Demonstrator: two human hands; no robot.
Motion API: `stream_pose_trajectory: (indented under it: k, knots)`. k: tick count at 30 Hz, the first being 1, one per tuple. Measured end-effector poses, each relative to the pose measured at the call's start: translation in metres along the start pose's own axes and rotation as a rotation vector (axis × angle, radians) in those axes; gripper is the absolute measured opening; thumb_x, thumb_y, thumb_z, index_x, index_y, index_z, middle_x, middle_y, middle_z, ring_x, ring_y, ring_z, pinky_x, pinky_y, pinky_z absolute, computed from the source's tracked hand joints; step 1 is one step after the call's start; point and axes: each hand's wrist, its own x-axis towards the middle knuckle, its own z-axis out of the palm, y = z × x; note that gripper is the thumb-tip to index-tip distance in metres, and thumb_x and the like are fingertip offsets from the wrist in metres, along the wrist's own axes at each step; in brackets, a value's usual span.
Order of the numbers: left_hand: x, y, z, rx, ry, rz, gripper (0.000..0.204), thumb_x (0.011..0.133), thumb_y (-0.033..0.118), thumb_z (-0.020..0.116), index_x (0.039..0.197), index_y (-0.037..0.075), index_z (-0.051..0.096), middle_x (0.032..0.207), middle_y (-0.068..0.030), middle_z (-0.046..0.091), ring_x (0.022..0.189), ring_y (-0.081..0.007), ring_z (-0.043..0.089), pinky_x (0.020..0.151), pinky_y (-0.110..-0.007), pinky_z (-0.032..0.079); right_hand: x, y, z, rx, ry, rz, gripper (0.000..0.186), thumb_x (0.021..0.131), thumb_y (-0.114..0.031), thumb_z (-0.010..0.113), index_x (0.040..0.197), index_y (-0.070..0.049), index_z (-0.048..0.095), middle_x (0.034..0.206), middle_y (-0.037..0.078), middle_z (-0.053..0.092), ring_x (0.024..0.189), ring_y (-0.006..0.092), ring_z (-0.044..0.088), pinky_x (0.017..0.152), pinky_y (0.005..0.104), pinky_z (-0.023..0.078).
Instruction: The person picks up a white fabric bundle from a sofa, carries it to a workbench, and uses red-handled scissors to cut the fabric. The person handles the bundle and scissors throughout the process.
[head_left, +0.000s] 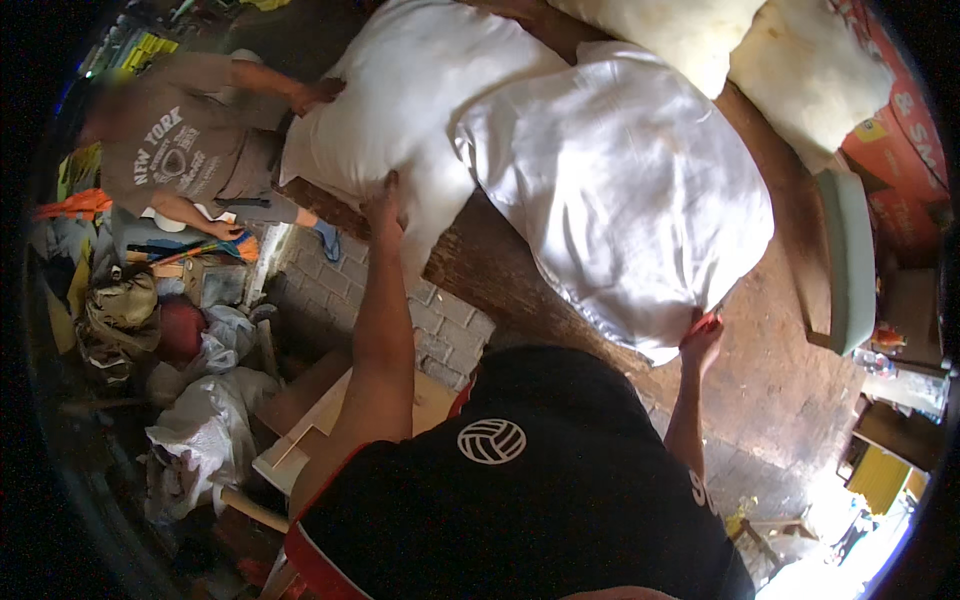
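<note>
A plump white pillow (430, 90) lies across the wooden table (770, 370), its near corner hanging past the edge. My left hand (384, 208) is closed on that pillow's near edge. Overlapping it on the right is a shiny white fabric cover (640, 190), creased and partly bulging; what is inside it is hidden. At the cover's near right corner my right hand (702, 345) is closed, pinching the cloth. A small red piece (706, 322) shows at those fingers, too small to name.
A co-worker in a brown T-shirt (180, 150) stands at left, one hand (318, 95) on the pillow. Two off-white cushions (810, 75) lie at the far right beside a red printed panel (900, 190) and a pale green padded piece (848, 260). Plastic bags (215, 430) clutter the lower left.
</note>
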Motion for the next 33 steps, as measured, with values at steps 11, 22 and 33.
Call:
stream_pose_trajectory:
  k: [11,22,33]
  knots:
    - [-0.054,0.181,0.001,-0.568,-0.219,0.125,0.058,0.086,0.032,0.063,0.133,0.005,0.046,0.132,-0.0148,0.051,0.115,-0.0338,0.053,0.096,-0.054,0.043,-0.004,-0.050,0.004,-0.196,-0.086,0.068,0.027,0.087,-0.031,0.061,0.096,-0.005,0.055,0.082,0.012,0.063,0.077,0.0289,0.062,0.067,0.0415,0.046]
    - [-0.134,0.413,0.080,-0.828,-0.706,0.676,0.030,0.079,0.027,0.071,0.102,0.011,0.060,0.085,-0.0046,0.063,0.072,-0.0218,0.063,0.062,-0.037,0.055,-0.030,-0.087,0.009,-0.270,-0.285,0.034,0.034,0.092,-0.036,0.051,0.109,-0.007,0.054,0.102,0.018,0.066,0.094,0.0377,0.063,0.077,0.0477,0.048]
    - [-0.190,0.500,0.119,-0.740,-0.566,0.957,0.028,0.085,0.026,0.065,0.103,0.005,0.062,0.088,-0.0047,0.064,0.077,-0.0202,0.062,0.068,-0.034,0.052,-0.050,-0.085,-0.005,0.022,-0.362,0.077,0.049,0.082,-0.043,0.065,0.103,-0.001,0.056,0.093,0.023,0.064,0.088,0.0370,0.064,0.075,0.0454,0.048]
